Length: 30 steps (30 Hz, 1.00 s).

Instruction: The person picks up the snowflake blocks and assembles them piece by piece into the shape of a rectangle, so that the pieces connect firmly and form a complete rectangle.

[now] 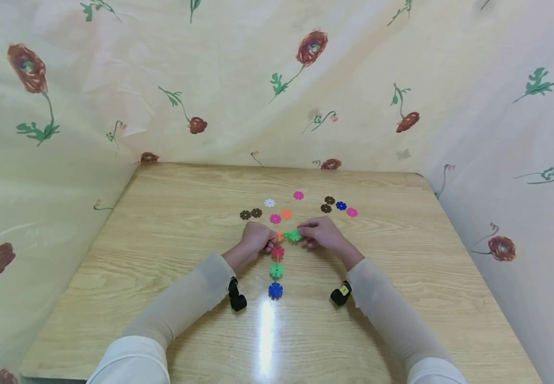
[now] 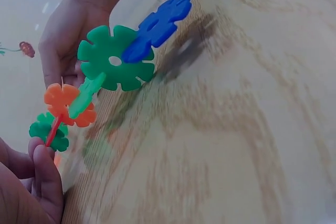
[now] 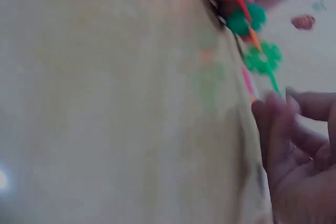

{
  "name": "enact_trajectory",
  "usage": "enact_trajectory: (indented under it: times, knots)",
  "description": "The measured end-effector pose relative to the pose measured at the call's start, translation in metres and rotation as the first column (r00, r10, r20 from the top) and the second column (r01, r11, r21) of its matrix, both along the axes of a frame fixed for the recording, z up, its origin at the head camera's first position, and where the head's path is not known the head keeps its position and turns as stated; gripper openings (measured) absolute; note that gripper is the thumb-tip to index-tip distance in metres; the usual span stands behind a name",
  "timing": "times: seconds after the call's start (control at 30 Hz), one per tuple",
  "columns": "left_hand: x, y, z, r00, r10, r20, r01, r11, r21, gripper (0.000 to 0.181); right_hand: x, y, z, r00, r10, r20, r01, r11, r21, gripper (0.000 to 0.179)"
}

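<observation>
A chain of interlocking flower-shaped plastic discs runs toward me down the table's middle: an orange disc [image 1: 279,236], a red disc [image 1: 278,252], a green disc [image 1: 276,270] and a blue disc [image 1: 275,290]. My left hand [image 1: 256,237] pinches the chain at its far end, beside the orange and red discs. Between thumb and fingers, my right hand [image 1: 324,232] holds another green disc [image 1: 294,235] at the orange disc's right side. In the right wrist view, the fingertips [image 3: 273,111] cover part of the pinched piece. The left wrist view shows the chain raised off the tabletop at its blue end.
Loose discs lie beyond the hands on the wooden table [image 1: 161,213]: white [image 1: 269,203], pink [image 1: 298,195], orange [image 1: 286,214], brown [image 1: 245,215] and blue [image 1: 341,206] among them. Flower-printed cloth [image 1: 238,80] hangs around the table's back and sides.
</observation>
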<state>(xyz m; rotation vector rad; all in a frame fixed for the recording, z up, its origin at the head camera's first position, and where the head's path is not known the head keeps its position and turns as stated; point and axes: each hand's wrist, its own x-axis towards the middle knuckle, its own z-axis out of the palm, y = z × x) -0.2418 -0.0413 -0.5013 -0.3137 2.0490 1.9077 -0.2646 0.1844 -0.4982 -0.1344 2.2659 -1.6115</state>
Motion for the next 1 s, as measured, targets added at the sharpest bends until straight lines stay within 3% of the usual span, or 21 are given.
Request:
enact_trajectory:
  times: [0.1, 0.2, 0.33, 0.43, 0.53, 0.7, 0.9, 1.0]
  knots:
    - [0.0, 0.0, -0.001, 1.0, -0.014, -0.001, 0.014, 1.0, 0.014, 0.017, -0.009, 0.017, 0.006, 0.983, -0.01, -0.181, 0.049, 0.976, 0.213, 0.028]
    - [0.0, 0.0, -0.002, 1.0, -0.014, 0.005, 0.014, 1.0, 0.022, 0.017, -0.016, 0.032, 0.011, 0.96, -0.035, -0.277, 0.125, 0.942, 0.312, 0.025]
    - [0.0, 0.001, -0.002, 1.0, -0.009, 0.011, 0.009, 0.999, 0.036, 0.019, -0.019, 0.042, 0.01, 0.964, 0.083, -0.252, 0.042, 0.891, 0.451, 0.032]
    - [0.0, 0.002, -0.002, 1.0, -0.002, 0.014, 0.001, 0.999, 0.041, 0.019, -0.019, 0.041, 0.007, 0.952, 0.198, -0.232, -0.038, 0.832, 0.554, 0.036]
    - [-0.001, 0.003, 0.0, 1.0, 0.008, 0.013, -0.009, 0.999, 0.031, 0.017, -0.018, 0.035, 0.006, 0.938, 0.246, -0.244, -0.055, 0.801, 0.596, 0.031]
    - [-0.002, 0.003, 0.0, 1.0, 0.019, -0.009, -0.019, 1.0, -0.025, 0.017, -0.014, 0.027, 0.011, 0.936, 0.264, -0.232, -0.083, 0.807, 0.584, 0.02]
    - [-0.003, 0.002, -0.003, 0.999, 0.015, -0.041, -0.018, 0.997, -0.077, 0.02, -0.005, 0.024, 0.008, 0.934, 0.233, -0.272, -0.089, 0.887, 0.453, 0.013]
    - [-0.003, 0.002, -0.002, 0.999, 0.016, -0.041, -0.019, 0.997, -0.077, 0.02, 0.001, 0.022, 0.007, 0.926, 0.236, -0.294, -0.098, 0.904, 0.417, 0.011]
